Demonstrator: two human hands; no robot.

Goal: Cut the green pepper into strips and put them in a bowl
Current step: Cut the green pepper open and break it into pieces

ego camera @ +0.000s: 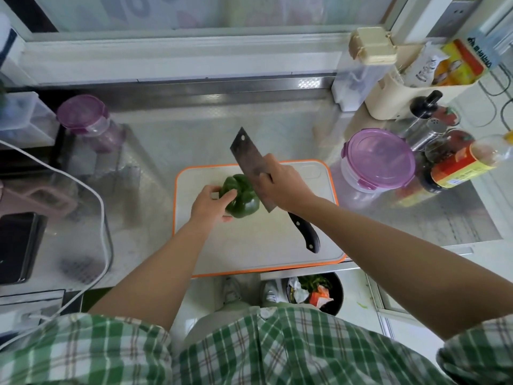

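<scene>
A whole green pepper [244, 197] lies on a white cutting board with an orange rim [249, 245]. My left hand [209, 202] grips the pepper from its left side, thumb and fingers curled round it. My right hand [281, 184] holds a dark cleaver [248, 157] by the blade, fingers wrapped over its spine. The black handle [305, 232] sticks out free towards me. The blade's edge rests against the pepper's right side. No bowl shows in the frame.
A round tub with a purple lid [380, 159] stands right of the board, with sauce bottles [460, 165] and shakers behind it. A purple-lidded jar [86, 118] is at the back left. A phone [16, 245] and white cable lie left. A bin [319, 293] sits on the floor below.
</scene>
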